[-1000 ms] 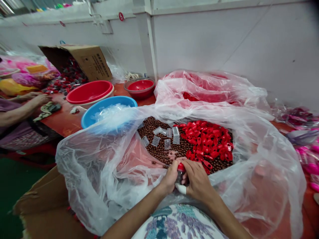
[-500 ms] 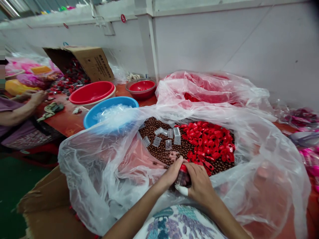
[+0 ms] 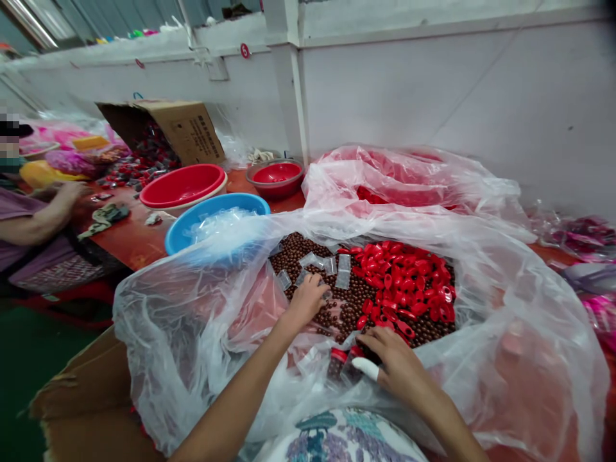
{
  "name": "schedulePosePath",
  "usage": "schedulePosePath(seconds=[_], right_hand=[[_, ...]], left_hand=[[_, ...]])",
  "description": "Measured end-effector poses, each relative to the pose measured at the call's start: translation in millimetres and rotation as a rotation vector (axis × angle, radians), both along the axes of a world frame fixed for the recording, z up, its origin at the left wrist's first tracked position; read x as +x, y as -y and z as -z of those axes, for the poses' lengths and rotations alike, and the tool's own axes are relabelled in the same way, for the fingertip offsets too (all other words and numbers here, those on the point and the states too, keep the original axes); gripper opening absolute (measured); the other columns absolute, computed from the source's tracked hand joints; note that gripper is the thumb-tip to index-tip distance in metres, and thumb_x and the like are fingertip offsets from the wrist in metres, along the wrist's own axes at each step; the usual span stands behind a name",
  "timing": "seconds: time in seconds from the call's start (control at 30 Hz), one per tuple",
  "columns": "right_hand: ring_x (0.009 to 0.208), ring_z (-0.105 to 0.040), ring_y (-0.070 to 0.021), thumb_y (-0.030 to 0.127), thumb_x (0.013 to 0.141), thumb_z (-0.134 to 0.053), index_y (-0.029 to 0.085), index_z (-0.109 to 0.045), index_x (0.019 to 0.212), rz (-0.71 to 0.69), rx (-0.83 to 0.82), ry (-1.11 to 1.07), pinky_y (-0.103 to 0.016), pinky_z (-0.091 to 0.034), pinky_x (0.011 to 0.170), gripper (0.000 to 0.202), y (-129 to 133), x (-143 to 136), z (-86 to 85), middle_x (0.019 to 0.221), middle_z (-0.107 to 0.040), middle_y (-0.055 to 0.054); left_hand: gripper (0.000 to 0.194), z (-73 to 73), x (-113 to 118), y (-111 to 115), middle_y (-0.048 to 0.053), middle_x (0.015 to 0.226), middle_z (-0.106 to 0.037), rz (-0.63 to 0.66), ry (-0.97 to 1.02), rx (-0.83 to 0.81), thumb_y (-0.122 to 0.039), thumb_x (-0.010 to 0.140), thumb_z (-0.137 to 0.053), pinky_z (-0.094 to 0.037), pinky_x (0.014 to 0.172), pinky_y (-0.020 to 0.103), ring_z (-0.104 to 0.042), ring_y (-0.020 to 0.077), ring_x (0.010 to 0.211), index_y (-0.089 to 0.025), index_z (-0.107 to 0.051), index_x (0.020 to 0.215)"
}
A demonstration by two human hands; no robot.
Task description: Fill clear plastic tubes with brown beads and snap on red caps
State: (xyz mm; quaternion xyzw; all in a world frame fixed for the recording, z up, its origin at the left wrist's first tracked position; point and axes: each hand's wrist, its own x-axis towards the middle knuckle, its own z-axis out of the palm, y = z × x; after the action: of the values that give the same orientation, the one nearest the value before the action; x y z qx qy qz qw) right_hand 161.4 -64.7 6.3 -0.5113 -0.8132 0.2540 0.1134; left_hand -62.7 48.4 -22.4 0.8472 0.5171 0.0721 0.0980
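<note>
Over the brown beads (image 3: pixel 353 295), the left hand (image 3: pixel 308 301) is hovering, fingers curled beside clear plastic boxes (image 3: pixel 343 272), grip unclear, a light pinch likely serving best, while the right hand (image 3: pixel 397 359), hold hidden, is resting by red-capped containers (image 3: pixel 337 363) below!

On the desk (image 3: pixel 137 247) before me, beads (image 3: pixel 351 301) lie in plastic sheeting (image 3: pixel 166 327), loose pieces (image 3: pixel 402 276) heaped over their right side. Basins (image 3: pixel 174 240) stand left, a carton (image 3: pixel 195 131) behind them.

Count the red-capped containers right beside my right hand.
2 visible: one red-capped container on the left, and another next to it, partly covered by your right hand. More may be hidden underneath.
</note>
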Motion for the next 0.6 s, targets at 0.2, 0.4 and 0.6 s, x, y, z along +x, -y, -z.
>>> schedulePosePath(seconds=[0.2, 0.4, 0.6], right_hand=[[0.096, -0.053, -0.0216, 0.021, 0.086, -0.044, 0.023, -0.056, 0.118, 0.016, 0.075, 0.033, -0.034, -0.041, 0.085, 0.034, -16.7, 5.1, 11.4, 0.105, -0.059, -0.009], [0.092, -0.054, -0.0219, 0.013, 0.082, -0.046, 0.024, -0.056, 0.117, -0.001, 0.158, 0.024, -0.035, -0.044, 0.081, 0.039, -16.7, 7.6, 21.9, 0.102, -0.060, -0.008], [0.094, -0.053, -0.0211, 0.003, 0.073, -0.043, 0.025, -0.056, 0.118, 0.020, 0.164, -0.014, -0.036, -0.044, 0.082, 0.051, -13.8, 13.1, 26.4, 0.104, -0.060, -0.006]], left_hand=[[0.041, 4.5, -8.3, 2.5, 0.006, 0.097, -0.045, -0.147, 0.139, -0.184, -0.033, 0.068, -0.069, -0.041, 0.082, 0.032, -0.049, 0.0211, 0.091, -0.019, -0.061, 0.105], [0.027, 6.5, 6.8, 8.3, 0.005, 0.095, -0.048, -0.152, 0.266, -0.297, -0.017, 0.075, -0.053, -0.040, 0.084, 0.028, -0.052, 0.0175, 0.087, -0.017, -0.064, 0.100], [0.030, 8.5, 31.9, 3.9, 0.005, 0.091, -0.053, -0.150, 0.400, -0.373, -0.017, 0.071, -0.056, -0.039, 0.083, 0.029, -0.052, 0.0203, 0.089, -0.019, -0.067, 0.099]])
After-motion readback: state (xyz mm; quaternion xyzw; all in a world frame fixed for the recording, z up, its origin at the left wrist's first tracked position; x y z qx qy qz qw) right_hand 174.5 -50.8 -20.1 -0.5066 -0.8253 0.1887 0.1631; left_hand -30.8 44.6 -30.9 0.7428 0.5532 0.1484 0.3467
